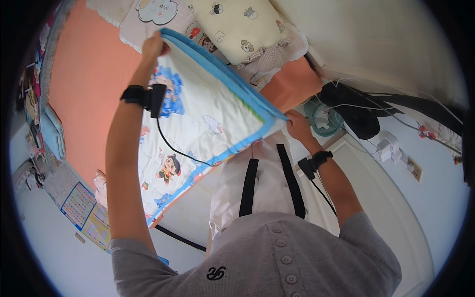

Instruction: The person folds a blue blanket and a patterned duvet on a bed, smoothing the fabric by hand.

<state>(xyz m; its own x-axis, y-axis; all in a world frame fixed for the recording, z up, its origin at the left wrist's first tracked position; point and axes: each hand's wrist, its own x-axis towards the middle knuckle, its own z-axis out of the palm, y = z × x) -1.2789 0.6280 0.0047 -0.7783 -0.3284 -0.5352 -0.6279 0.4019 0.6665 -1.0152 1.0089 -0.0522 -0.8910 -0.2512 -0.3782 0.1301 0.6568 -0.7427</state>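
A white quilt with a blue border and cartoon figures (200,137) is stretched between my two hands above the edge of a bed with an orange sheet (87,85). My left hand (154,46) grips its upper left corner, near a pink pillow with a ruffled edge (130,28). My right hand (298,126) pinches the blue-edged corner at the right, close to my trousers. The quilt's upper edge looks doubled, with blue border strips lying one along the other. Both wrists wear black straps with small devices and cables.
A cream pillow with dog prints (237,29) lies at the bed's head. Right of the bed are a green waste bin (328,120), a black bag-like object (352,111), loose cables and a wall socket (415,169). A folded blue cloth (52,131) lies at the far left.
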